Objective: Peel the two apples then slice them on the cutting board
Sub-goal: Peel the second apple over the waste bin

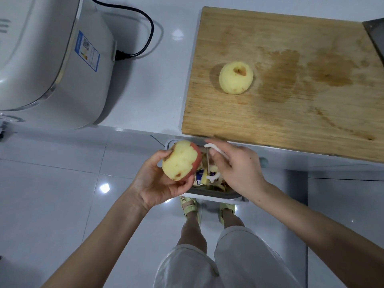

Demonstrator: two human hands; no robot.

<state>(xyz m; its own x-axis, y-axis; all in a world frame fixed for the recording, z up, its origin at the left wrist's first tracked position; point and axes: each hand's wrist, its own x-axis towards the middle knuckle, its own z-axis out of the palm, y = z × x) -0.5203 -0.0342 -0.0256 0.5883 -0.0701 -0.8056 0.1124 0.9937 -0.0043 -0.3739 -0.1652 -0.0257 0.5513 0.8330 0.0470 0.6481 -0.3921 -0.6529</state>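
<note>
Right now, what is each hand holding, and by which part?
Left hand holds the partly peeled apple, thumb on top, fingers underneath. Right hand grips the white peeler by its handle.

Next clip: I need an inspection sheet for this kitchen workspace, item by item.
Surface: white countertop; wooden cutting board bears damp stains.
Job's things: fully peeled yellow apple sits on the board; partly peeled red-skinned apple and white plastic peeler are held over the bin.
Clutter: grey-rimmed bin below the counter edge holds peelings.
Grippers: left hand grips the partly peeled apple; right hand holds the peeler.
Cables: black power cable lies on the countertop, plugged into the white appliance.
Surroundings: glossy pale tiled floor; dark flat object at the board's far right corner, cut off by the frame.
</note>
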